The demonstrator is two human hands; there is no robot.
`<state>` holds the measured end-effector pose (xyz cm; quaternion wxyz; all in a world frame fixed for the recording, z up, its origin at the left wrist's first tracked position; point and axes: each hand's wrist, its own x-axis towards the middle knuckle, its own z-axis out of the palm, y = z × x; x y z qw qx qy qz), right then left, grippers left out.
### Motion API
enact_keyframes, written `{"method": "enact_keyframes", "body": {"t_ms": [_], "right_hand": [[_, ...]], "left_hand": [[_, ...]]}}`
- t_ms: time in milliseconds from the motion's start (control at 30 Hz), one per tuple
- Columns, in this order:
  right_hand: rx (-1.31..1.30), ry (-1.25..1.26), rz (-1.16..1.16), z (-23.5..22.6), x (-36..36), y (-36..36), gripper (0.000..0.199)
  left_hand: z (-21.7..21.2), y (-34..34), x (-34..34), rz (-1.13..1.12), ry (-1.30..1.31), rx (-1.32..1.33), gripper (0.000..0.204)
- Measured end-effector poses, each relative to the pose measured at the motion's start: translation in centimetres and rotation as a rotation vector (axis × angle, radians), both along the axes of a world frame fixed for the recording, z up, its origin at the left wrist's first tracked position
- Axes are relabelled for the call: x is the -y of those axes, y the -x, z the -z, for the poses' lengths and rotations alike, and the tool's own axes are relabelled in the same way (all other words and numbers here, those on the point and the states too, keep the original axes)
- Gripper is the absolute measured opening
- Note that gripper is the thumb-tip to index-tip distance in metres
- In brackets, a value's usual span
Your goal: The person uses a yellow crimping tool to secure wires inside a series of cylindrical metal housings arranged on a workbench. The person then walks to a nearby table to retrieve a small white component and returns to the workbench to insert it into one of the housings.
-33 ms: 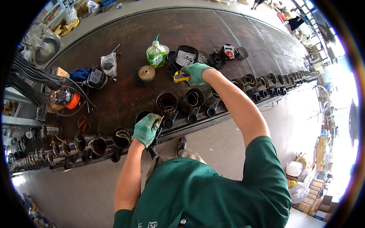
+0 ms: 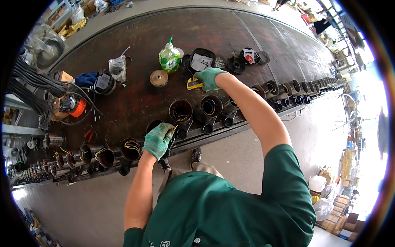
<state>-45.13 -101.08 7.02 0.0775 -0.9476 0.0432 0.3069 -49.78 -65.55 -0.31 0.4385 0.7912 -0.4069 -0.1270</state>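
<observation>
My left hand (image 2: 158, 140), in a green glove, is closed at the front edge of the workbench. Its fingertips pinch a thin yellow wire (image 2: 176, 127), beside a dark motor housing (image 2: 191, 108) that has wires inside its open end. The housing just behind my left hand (image 2: 153, 124) is partly covered by it. My right hand (image 2: 208, 78), also gloved, is further out over the bench. It is closed on a yellow hand tool (image 2: 194, 84) with dark parts; my fingers hide part of it, so its exact kind is unclear.
Rows of motor housings (image 2: 105, 157) line the bench edge on both sides. Beyond my hands stand a green-and-clear bottle (image 2: 169, 61), a round metal part (image 2: 159, 78) and a black tray with paper (image 2: 201, 61). Red-handled scissors (image 2: 87, 131) and black cables (image 2: 31, 76) are at left.
My right hand has shifted very slightly to the left with the yellow hand tool. My left hand stays in place on the wire.
</observation>
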Motion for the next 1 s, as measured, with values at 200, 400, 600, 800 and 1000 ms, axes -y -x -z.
{"method": "enact_keyframes", "body": {"t_ms": [200,400,600,800,1000], "right_hand": [[-0.169,0.105,-0.399,8.2,-0.9,-4.9,0.079],[-0.295,0.000,-0.365,10.8,-0.6,-6.3,0.072],[-0.122,0.004,-0.305,14.0,0.7,-9.7,0.055],[-0.148,0.461,-0.842,23.0,4.5,-14.0,0.034],[-0.091,0.264,-0.194,21.4,2.6,-14.3,0.057]], "left_hand": [[-0.8,-0.7,-0.9,0.017,0.093,-0.183,0.022],[-2.3,-1.6,-1.2,-0.026,0.059,-0.598,0.038],[-1.7,-1.8,-1.2,-0.034,0.036,-0.556,0.039],[-2.1,-1.9,-0.8,-0.073,0.079,-0.552,0.036],[-1.9,-1.7,-0.7,-0.101,0.050,-0.447,0.028]]}}
